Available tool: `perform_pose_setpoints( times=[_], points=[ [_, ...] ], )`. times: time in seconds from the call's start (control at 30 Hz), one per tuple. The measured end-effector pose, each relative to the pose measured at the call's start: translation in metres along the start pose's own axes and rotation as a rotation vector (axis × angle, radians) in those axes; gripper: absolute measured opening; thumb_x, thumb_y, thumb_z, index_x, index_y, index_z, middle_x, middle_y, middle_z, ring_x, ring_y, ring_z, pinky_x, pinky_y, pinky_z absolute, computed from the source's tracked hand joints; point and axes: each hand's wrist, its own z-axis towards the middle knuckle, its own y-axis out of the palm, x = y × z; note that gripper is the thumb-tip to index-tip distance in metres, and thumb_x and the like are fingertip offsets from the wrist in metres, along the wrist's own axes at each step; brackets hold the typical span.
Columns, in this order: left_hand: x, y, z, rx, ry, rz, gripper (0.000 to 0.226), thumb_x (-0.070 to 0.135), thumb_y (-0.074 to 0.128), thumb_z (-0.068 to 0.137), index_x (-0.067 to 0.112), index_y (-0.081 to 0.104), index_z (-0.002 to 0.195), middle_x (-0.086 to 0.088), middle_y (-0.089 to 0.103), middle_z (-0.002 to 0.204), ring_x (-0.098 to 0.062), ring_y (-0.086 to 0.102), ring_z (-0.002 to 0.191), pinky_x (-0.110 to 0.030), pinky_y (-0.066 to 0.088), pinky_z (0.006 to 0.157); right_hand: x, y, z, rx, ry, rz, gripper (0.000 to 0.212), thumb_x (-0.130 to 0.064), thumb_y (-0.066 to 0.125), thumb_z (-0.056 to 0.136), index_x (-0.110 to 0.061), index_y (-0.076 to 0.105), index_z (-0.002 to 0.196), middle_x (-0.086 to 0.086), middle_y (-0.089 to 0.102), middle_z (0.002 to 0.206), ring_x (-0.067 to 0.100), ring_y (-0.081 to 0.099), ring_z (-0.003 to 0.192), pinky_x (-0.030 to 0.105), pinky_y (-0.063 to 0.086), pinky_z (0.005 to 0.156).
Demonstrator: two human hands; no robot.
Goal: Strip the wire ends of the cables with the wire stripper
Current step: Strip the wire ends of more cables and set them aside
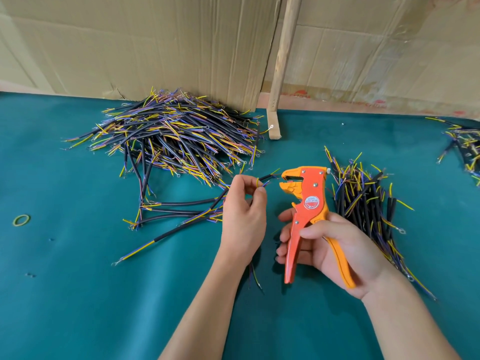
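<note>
Between hands [244, 216], seemingly, cable end [267, 178].

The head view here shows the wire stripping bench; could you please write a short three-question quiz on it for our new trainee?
1. True or false: the wire stripper lies flat on the green mat.
2. Which hand pinches the cable? A) left hand B) right hand C) neither
3. Fill in: the biggest cable pile sits against the ____ backing.

Key
1. False: the right hand holds it upright by its handles, jaws open toward the cable.
2. A.
3. Cardboard.
</note>
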Motion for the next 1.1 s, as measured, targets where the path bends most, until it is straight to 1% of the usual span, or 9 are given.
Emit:
perform_pose_setpoints(
  times=[0.1,0.17,0.27,0.37,0.53,0.67,0.83,0.93,1.1],
  points=[
    [-0.001,0.000,0.000,-0.034,0.062,0.071,0.012,0.002,0.051,0.099,0.013,0.052,0.092,0.009,0.053,0.079,-0.008,0.048,0.069,-0.026,0.042,0.068,0.001,0.001,0.001,0.006,-0.020,0.048,0.040,-0.006,0.062,0.073,0.005,0.068,0.111,0.028,0.064,0.090,0.044,0.067,0.077,0.050,0.059,0.073],
    [-0.002,0.000,-0.003,-0.112,0.124,0.127,0.014,0.001,0.051,0.098,0.013,0.053,0.093,0.011,0.055,0.079,-0.010,0.053,0.072,-0.021,0.043,0.066,0.003,0.004,0.004,0.016,-0.074,0.149,0.044,-0.007,0.064,0.069,0.004,0.068,0.111,0.026,0.065,0.093,0.040,0.067,0.077,0.049,0.060,0.073],
    [-0.002,0.003,-0.007,-0.236,0.137,0.160,0.018,0.002,0.052,0.098,0.019,0.056,0.094,0.008,0.058,0.078,-0.008,0.056,0.065,-0.014,0.043,0.058,0.004,0.006,0.008,0.077,-0.190,0.328,0.052,-0.010,0.068,0.062,0.002,0.065,0.112,0.026,0.068,0.103,0.035,0.069,0.080,0.044,0.061,0.074],
    [-0.005,0.003,-0.005,-0.244,0.180,0.232,0.022,0.001,0.056,0.095,0.022,0.059,0.092,0.011,0.060,0.077,-0.012,0.059,0.073,-0.014,0.041,0.063,0.001,0.001,0.008,0.156,-0.268,0.375,0.044,-0.008,0.059,0.070,0.002,0.063,0.113,0.026,0.069,0.110,0.035,0.071,0.091,0.043,0.061,0.077],
    [-0.007,0.003,-0.006,-0.250,0.157,0.237,0.027,0.001,0.056,0.095,0.027,0.058,0.090,0.010,0.062,0.075,-0.005,0.051,0.054,-0.018,0.039,0.055,-0.003,-0.006,0.007,0.203,-0.290,0.324,0.044,-0.007,0.060,0.070,0.001,0.060,0.113,0.032,0.070,0.108,0.043,0.071,0.102,0.043,0.062,0.083],
    [-0.006,0.001,-0.006,-0.244,0.156,0.244,0.027,0.000,0.055,0.097,0.025,0.063,0.091,0.017,0.063,0.076,-0.007,0.054,0.056,-0.021,0.042,0.059,0.000,-0.004,0.009,0.201,-0.288,0.225,0.041,-0.003,0.058,0.071,0.001,0.058,0.112,0.032,0.070,0.112,0.045,0.071,0.103,0.045,0.062,0.084],
    [-0.004,0.002,-0.007,-0.213,0.108,0.207,0.023,0.000,0.058,0.095,0.021,0.065,0.089,0.013,0.067,0.075,-0.011,0.060,0.051,-0.024,0.049,0.058,0.001,-0.004,0.010,0.235,-0.313,0.138,0.040,-0.003,0.056,0.073,0.002,0.057,0.112,0.030,0.070,0.115,0.044,0.071,0.105,0.040,0.062,0.078],
    [-0.004,0.003,-0.007,-0.190,0.082,0.202,0.022,0.000,0.060,0.094,0.020,0.066,0.089,0.008,0.069,0.073,-0.012,0.063,0.052,-0.028,0.054,0.059,0.003,-0.004,0.012,0.251,-0.339,0.153,0.038,-0.002,0.056,0.072,0.002,0.058,0.110,0.030,0.071,0.113,0.043,0.071,0.107,0.040,0.062,0.080],
    [-0.004,0.003,-0.007,-0.162,0.042,0.211,0.027,0.001,0.061,0.093,0.026,0.068,0.086,0.011,0.071,0.073,-0.009,0.066,0.055,-0.028,0.057,0.063,0.005,-0.004,0.014,0.265,-0.363,0.092,0.040,-0.003,0.057,0.074,0.002,0.056,0.113,0.028,0.072,0.112,0.041,0.071,0.109,0.042,0.060,0.086]
  ],
)
